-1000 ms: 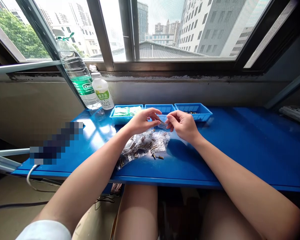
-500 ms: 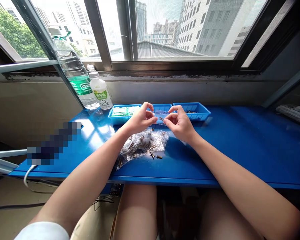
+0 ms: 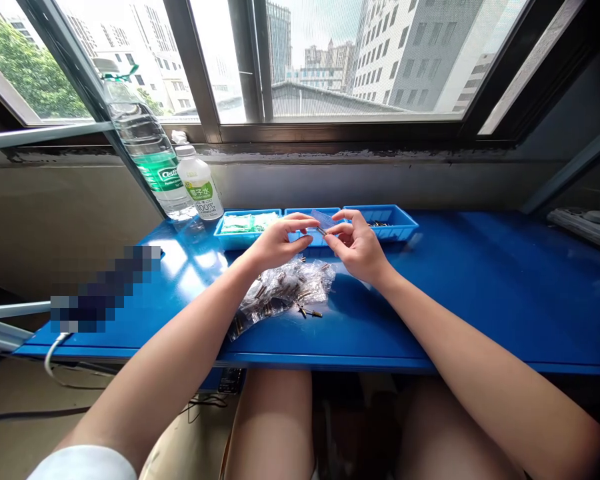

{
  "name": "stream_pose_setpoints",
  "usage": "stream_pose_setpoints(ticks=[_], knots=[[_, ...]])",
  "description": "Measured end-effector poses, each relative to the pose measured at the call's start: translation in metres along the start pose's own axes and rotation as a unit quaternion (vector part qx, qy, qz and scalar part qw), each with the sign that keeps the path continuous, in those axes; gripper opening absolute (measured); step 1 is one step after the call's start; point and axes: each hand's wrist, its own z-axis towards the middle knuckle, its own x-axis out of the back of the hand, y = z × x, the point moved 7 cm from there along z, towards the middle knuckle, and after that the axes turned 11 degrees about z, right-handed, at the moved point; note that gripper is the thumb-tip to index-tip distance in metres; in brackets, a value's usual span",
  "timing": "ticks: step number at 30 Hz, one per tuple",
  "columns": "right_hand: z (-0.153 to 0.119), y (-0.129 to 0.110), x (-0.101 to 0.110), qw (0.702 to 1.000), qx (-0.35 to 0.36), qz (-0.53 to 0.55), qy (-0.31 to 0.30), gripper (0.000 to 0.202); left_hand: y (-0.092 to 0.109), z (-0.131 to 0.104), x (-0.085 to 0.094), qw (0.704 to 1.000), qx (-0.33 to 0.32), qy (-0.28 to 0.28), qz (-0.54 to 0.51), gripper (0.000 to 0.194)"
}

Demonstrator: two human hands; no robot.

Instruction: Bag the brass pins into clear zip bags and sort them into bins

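Observation:
My right hand (image 3: 359,248) is closed, thumb and fingers pinching a small metal pin (image 3: 322,231). A small clear plastic bag (image 3: 325,219) stands up from the same fingers. Close by on the left, my left hand (image 3: 281,240) has its fingers stretched out and its thumb apart from them; its fingertips reach the pin's end. Below both hands lies a pile of clear bags (image 3: 285,287) with metal pins inside. Several loose dark and brass-coloured pins (image 3: 310,312) rest just in front of that pile.
Three blue bins stand along the back: the left bin (image 3: 219,235) has green-and-white packets, the middle bin (image 3: 300,237) is partly hidden, the right bin (image 3: 403,233) contains metal pins. A water bottle (image 3: 155,150) and white bottle (image 3: 200,183) stand left. A blurred dark object (image 3: 107,290) lies nearer.
My left thumb and index finger have parted and left the bag, and the fingers have straightened. The bag now tilts upward at my right hand.

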Motion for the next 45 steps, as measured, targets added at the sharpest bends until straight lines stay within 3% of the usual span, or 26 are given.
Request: stream_pose_setpoints(ticks=[5,10,17,27,33,45], knots=[[0.001,-0.006,0.0,0.997,0.017,-0.078,-0.01,0.035,-0.009,0.0,0.007,0.993,0.015,0.032,0.112,0.057],[-0.001,-0.004,-0.016,0.98,0.037,-0.147,-0.133,0.02,-0.024,0.001,0.004,0.968,0.078,0.021,0.237,0.062],[-0.01,0.005,-0.032,0.948,-0.001,-0.172,-0.27,0.04,-0.032,0.001,0.003,0.946,0.151,0.0,0.287,0.054],[-0.01,0.007,-0.034,0.939,-0.021,-0.197,-0.28,0.036,-0.036,-0.001,-0.005,0.932,0.125,-0.042,0.338,0.052],[-0.009,0.008,-0.031,0.946,-0.013,-0.196,-0.258,0.034,-0.032,-0.003,-0.004,0.934,0.113,-0.031,0.338,0.062],[-0.009,0.008,-0.029,0.945,-0.033,-0.177,-0.272,0.033,-0.03,-0.003,-0.005,0.939,0.1,-0.051,0.324,0.052]])
